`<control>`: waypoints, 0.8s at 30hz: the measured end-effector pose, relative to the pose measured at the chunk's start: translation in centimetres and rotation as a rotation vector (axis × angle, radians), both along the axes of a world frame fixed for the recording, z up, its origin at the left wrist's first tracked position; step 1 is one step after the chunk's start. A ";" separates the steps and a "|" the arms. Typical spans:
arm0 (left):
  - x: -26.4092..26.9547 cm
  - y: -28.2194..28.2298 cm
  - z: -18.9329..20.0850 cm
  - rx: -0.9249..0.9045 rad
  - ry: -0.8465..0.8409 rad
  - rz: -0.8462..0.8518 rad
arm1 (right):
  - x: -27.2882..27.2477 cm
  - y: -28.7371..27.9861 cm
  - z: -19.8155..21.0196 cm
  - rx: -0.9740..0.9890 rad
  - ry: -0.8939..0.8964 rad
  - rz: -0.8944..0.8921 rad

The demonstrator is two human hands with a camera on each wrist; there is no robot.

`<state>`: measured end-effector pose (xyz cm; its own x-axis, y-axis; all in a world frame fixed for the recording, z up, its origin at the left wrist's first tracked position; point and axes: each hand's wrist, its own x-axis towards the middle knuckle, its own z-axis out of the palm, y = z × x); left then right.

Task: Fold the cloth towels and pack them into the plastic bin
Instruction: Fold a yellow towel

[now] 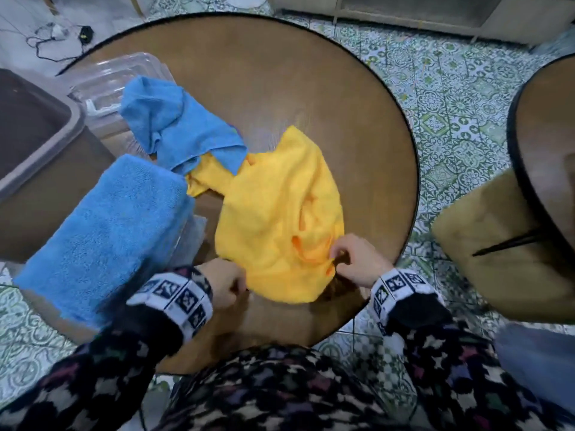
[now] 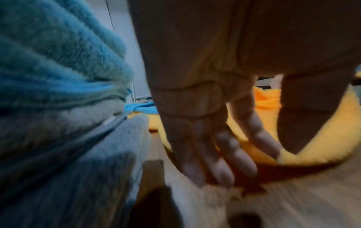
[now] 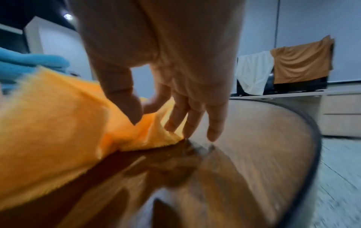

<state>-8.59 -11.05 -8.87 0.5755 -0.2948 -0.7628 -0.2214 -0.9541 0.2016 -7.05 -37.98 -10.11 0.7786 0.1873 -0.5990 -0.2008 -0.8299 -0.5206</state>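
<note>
Yellow terry cloth, a crumpled yellow towel [image 1: 277, 213], lies unfolded on the round brown wooden table [image 1: 357, 104]; a crumpled blue towel [image 1: 180, 126] waits beside it, while a folded blue towel [image 1: 105, 228] rests on the clear plastic bin [image 1: 189, 234] at the left, so most folding remains, I think. From the left wrist, the left hand [image 2: 205, 138] has straight fingers at the yellow edge and grips nothing. From the right wrist, the right hand [image 3: 166, 100] pinches a yellow corner between thumb and forefinger. The wristbands carry square coded markers only; no brand or readable writing.
</note>
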 end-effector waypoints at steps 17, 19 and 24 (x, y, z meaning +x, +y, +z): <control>-2.4 -0.4 -1.4 -0.023 -0.364 0.021 | -0.7 -0.4 -1.1 0.166 -0.326 -0.116; -2.3 -1.1 -1.2 -0.253 -0.339 0.002 | -0.3 -1.0 -0.1 0.290 -0.358 -0.219; -2.5 -4.2 -0.7 -0.621 -0.169 0.128 | 0.4 1.4 1.8 0.384 -0.335 -0.125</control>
